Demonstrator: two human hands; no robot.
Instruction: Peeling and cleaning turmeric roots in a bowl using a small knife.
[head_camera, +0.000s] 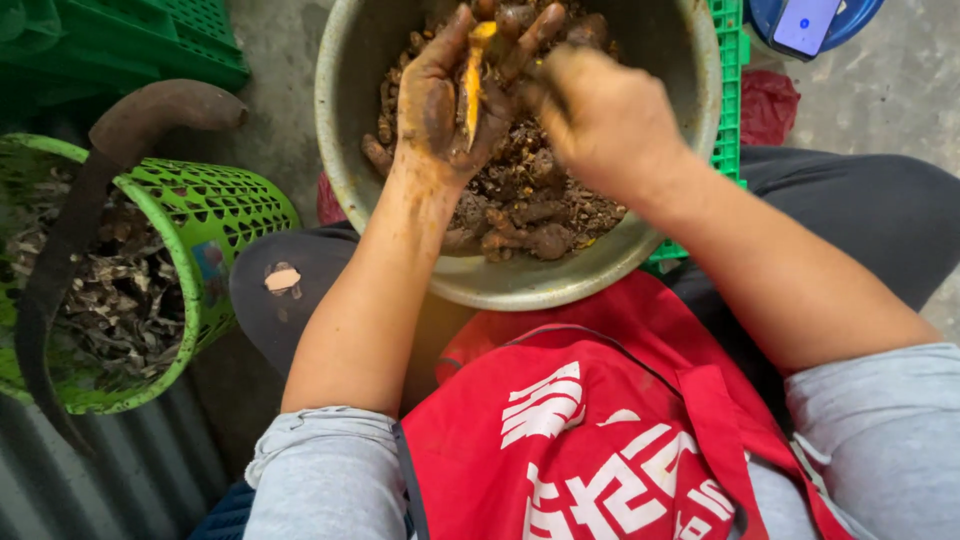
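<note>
Over the bowl (400, 215), the left hand (440, 105) grips a half-peeled orange root (472, 85); the right hand (600, 115) clenches beside it, its tool hidden. Many muddy roots (525, 215) remain unpeeled; peelings fill the basket (215, 220).

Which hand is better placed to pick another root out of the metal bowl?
Probably the right hand. The left hand lies palm up, already cradling an orange peeled root, while the right hovers knuckles up just above the muddy roots in the bowl.
</note>
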